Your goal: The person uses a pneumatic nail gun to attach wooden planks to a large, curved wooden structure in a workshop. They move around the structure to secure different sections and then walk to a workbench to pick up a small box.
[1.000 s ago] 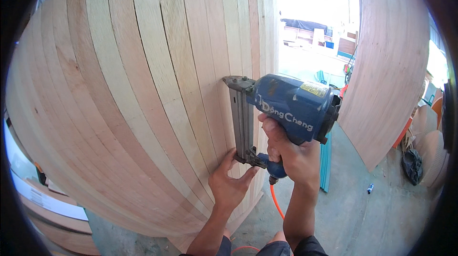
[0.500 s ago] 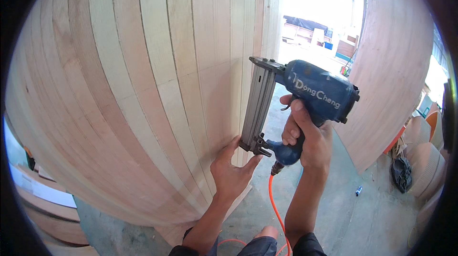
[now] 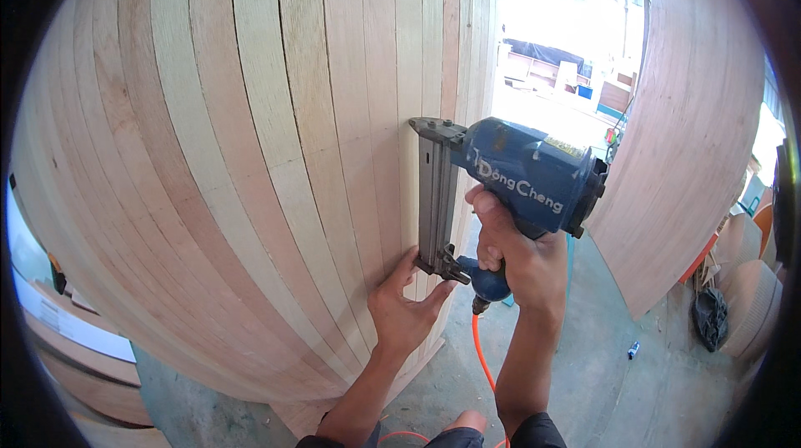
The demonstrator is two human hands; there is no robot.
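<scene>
My right hand point(image 3: 530, 269) is wrapped round the grip of a blue pneumatic nail gun point(image 3: 534, 177). Its index finger is up by the trigger, partly hidden. The gun's grey magazine point(image 3: 435, 214) stands nearly upright, and its pointed nose point(image 3: 421, 126) is at the face of a large curved panel of narrow wooden strips point(image 3: 250, 164); I cannot tell whether it touches. My left hand point(image 3: 402, 314) pinches the lower end of the magazine, fingers on the panel side and thumb by the latch. An orange air hose point(image 3: 481, 356) hangs from the base of the grip.
To the right leans another large wooden panel point(image 3: 676, 131). Beyond it are a black bag point(image 3: 710, 319) and curved wooden pieces point(image 3: 755, 298). A small bottle-like item point(image 3: 633, 350) lies on the grey floor point(image 3: 584, 390). Stacked curved boards point(image 3: 92, 390) are at the lower left.
The nail gun has moved left, bringing its nose from out past the panel's edge strips to the panel face. Both hands keep their hold. The view has shifted slightly.
</scene>
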